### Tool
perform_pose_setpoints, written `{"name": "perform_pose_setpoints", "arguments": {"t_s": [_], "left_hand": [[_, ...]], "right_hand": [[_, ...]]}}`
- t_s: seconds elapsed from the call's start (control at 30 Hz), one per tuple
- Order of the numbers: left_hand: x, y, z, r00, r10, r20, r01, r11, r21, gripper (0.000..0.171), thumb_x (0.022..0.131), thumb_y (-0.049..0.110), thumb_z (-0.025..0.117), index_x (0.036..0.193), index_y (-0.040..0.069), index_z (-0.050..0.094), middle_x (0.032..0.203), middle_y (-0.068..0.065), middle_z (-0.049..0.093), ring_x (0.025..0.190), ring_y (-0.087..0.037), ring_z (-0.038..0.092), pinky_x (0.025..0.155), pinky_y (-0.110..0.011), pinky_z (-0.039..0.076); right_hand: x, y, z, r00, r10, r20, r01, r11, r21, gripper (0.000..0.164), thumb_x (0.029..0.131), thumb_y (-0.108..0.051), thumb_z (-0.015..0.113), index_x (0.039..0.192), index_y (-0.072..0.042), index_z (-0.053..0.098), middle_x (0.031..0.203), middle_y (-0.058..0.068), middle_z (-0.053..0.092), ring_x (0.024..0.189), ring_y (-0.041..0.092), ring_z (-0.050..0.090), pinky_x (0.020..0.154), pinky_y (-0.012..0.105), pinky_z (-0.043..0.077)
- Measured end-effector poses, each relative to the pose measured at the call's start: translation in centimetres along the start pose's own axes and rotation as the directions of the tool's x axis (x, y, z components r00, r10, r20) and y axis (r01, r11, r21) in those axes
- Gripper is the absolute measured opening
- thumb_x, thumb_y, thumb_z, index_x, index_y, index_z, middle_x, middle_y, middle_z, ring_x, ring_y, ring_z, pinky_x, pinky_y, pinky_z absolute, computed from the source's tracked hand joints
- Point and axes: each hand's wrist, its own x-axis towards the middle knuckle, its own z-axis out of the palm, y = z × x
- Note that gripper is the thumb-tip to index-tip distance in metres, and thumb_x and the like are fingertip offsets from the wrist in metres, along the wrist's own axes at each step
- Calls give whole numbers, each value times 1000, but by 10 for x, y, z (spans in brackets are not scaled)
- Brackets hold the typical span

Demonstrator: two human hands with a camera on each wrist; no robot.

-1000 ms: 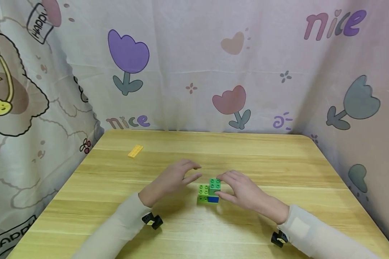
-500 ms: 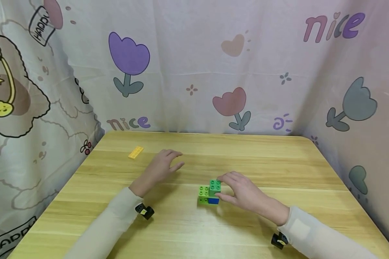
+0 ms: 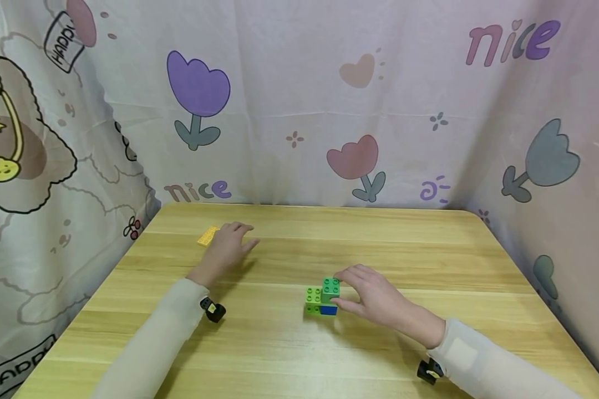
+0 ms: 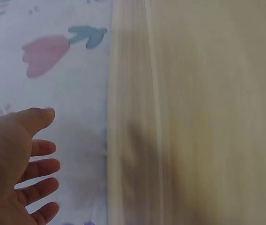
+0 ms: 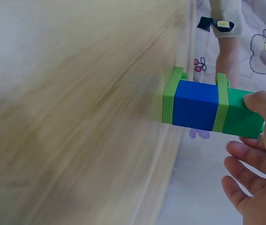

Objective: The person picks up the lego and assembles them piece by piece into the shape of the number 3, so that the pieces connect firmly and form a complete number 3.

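A small stack of toy building bricks stands on the table in front of me. From bottom to top it has a light green plate [image 5: 171, 98], a blue brick [image 5: 195, 106], a second light green plate [image 3: 313, 294] and a darker green brick [image 3: 331, 287]. My right hand [image 3: 376, 296] pinches that top green brick between thumb and index finger, the other fingers loosely bent. Over the back left of the table, my left hand [image 3: 224, 248] holds nothing. It is beside a flat yellow plate brick [image 3: 207, 236] and partly covers it from the head camera.
The wooden table [image 3: 409, 244] ends at a patterned cloth backdrop [image 3: 279, 83] behind, with more cloth [image 3: 70, 233] along the left. A small black camera [image 3: 212, 309] is strapped to the left wrist, another black camera [image 3: 430, 371] to the right.
My left hand has travelled left and away from the brick stack to the yellow plate brick, which it now partly covers. My right hand has kept its place at the stack.
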Motion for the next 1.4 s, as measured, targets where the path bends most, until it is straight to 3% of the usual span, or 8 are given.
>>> {"name": "perform_pose_setpoints", "arguments": {"t_s": [0.4, 0.63, 1.0, 1.4], "left_hand": [[6, -46, 3, 993, -116, 35, 113, 991, 78, 52, 100, 38, 56, 135, 0, 53, 132, -26, 51, 121, -48, 43, 95, -65, 36], [5, -67, 4, 978, -204, 38, 199, 975, 100, 54, 100, 38, 54, 137, -1, 50, 133, -29, 47, 123, -52, 38, 95, -68, 34], [-2, -84, 0, 950, -303, 74, 296, 951, 87, 54, 101, 34, 54, 142, 1, 43, 133, -33, 40, 119, -54, 36, 90, -70, 34], [-4, -90, 0, 916, -388, 104, 374, 917, 137, 64, 102, 39, 49, 142, -9, 39, 132, -39, 38, 119, -58, 34, 91, -72, 30]], "right_hand": [[1, 0, -1, 1000, -3, -2, 3, 1000, 0, 46, 89, -45, 69, 117, -9, 65, 110, 1, 67, 103, 16, 61, 94, 39, 49], [1, 0, -2, 1000, 0, -3, 0, 1000, 1, 44, 88, -43, 70, 117, -10, 66, 110, 0, 67, 103, 16, 61, 93, 39, 50], [1, 1, -1, 1000, 1, 0, -1, 1000, 10, 45, 89, -45, 69, 118, -9, 65, 111, 0, 67, 104, 15, 61, 94, 39, 49], [1, 2, 0, 1000, -19, -23, 19, 1000, 10, 47, 89, -44, 69, 117, -7, 66, 109, 1, 67, 102, 16, 61, 92, 38, 50]]}}
